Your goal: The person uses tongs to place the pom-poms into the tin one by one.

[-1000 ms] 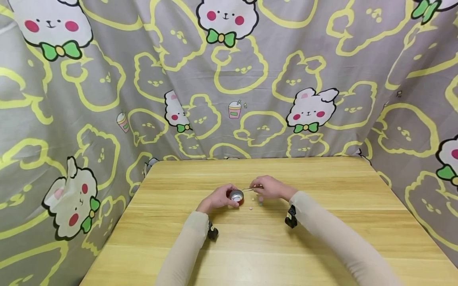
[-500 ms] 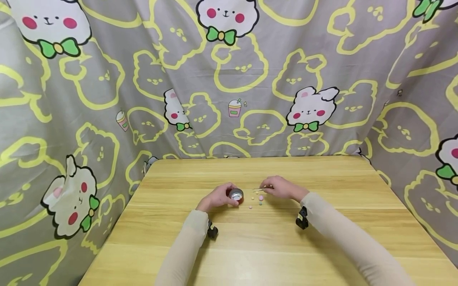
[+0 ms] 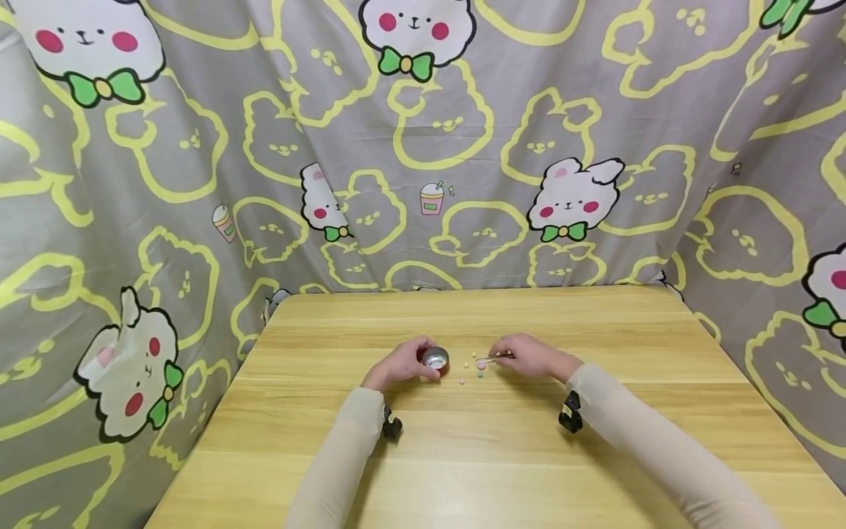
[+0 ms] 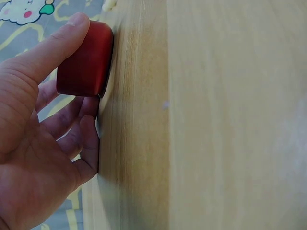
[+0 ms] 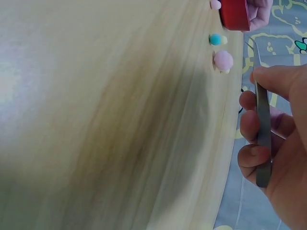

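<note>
My left hand [image 3: 402,362] grips a small bowl [image 3: 435,357] on the table, silvery inside and red outside. In the left wrist view the thumb lies on its red wall and fingers curl behind. My right hand [image 3: 529,355] holds metal tweezers [image 5: 264,139] between thumb and fingers; their thin tips stand a little apart. In the head view the tips reach the larger pink ball [image 5: 223,60]. Around it lie a teal ball [image 5: 215,39], a small pale pink ball [image 3: 462,381] and yellowish balls [image 3: 465,365]. What lies in the bowl is too small to tell.
The balls lie on the wooden table [image 3: 423,455] between the bowl and my right hand. A patterned grey curtain [image 3: 370,132] hangs behind the table and along both sides. Black camera mounts [image 3: 392,426] sit on both wrists.
My right hand has moved right, then back toward me, taking the tweezers from the bowl's rim to the larger pink ball. My left hand and the bowl stay in place.
</note>
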A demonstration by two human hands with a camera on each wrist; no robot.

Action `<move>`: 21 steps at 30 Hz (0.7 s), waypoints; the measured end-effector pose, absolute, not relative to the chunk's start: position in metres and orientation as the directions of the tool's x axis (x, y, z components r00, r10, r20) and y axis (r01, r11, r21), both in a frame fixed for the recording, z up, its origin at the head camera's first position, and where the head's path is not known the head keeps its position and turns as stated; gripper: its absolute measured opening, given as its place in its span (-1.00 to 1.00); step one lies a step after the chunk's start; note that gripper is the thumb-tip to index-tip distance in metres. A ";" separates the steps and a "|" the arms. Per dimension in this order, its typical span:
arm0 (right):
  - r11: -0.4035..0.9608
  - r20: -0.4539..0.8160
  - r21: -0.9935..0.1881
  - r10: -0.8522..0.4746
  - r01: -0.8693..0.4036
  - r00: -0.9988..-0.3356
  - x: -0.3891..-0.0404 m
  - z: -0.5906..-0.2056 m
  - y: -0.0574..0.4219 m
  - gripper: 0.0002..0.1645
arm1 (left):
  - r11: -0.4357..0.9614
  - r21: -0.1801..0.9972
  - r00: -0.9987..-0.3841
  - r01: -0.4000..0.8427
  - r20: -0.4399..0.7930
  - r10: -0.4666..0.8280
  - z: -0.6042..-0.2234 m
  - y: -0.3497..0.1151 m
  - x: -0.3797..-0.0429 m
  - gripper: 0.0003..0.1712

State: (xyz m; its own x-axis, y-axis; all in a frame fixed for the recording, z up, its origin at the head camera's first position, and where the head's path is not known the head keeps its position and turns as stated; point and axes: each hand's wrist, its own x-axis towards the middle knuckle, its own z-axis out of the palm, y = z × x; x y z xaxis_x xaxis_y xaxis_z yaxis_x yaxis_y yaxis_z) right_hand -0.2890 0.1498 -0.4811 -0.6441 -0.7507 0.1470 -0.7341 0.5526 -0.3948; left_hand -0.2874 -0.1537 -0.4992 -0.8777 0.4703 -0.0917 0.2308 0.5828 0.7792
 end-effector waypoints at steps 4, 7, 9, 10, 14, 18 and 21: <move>0.568 0.123 -0.390 -0.748 -0.724 -0.653 -0.286 -0.483 0.151 -0.83 | 0.585 0.779 -0.879 0.226 -0.095 0.467 -0.499 -0.154 -0.287 -0.47; 0.557 0.129 -0.384 -0.757 -0.736 -0.640 -0.286 -0.486 0.151 -0.84 | 0.583 0.780 -0.879 0.227 -0.094 0.468 -0.499 -0.154 -0.287 -0.47; 0.551 0.133 -0.385 -0.761 -0.741 -0.635 -0.286 -0.488 0.151 -0.84 | 0.584 0.779 -0.879 0.228 -0.094 0.468 -0.499 -0.154 -0.287 -0.48; 0.545 0.138 -0.380 -0.765 -0.747 -0.629 -0.286 -0.489 0.151 -0.84 | 0.584 0.779 -0.878 0.229 -0.093 0.469 -0.499 -0.154 -0.287 -0.48; 0.540 0.133 -0.382 -0.771 -0.750 -0.623 -0.285 -0.493 0.150 -0.84 | 0.588 0.776 -0.877 0.228 -0.099 0.470 -0.499 -0.153 -0.287 -0.47; 0.537 0.124 -0.387 -0.775 -0.750 -0.620 -0.285 -0.496 0.149 -0.84 | 0.591 0.775 -0.878 0.225 -0.102 0.467 -0.499 -0.153 -0.287 -0.47; 0.542 0.119 -0.388 -0.773 -0.746 -0.623 -0.285 -0.496 0.148 -0.83 | 0.591 0.776 -0.879 0.221 -0.104 0.465 -0.499 -0.153 -0.287 -0.47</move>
State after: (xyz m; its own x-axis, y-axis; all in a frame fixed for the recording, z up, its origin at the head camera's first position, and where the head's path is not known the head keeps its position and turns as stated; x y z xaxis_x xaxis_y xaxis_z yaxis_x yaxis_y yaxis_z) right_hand -0.2850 0.1478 -0.4964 -0.6232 -0.7730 0.1186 -0.7456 0.5415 -0.3884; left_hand -0.2869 -0.1526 -0.4988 -0.8794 0.4647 -0.1035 0.2208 0.5907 0.7761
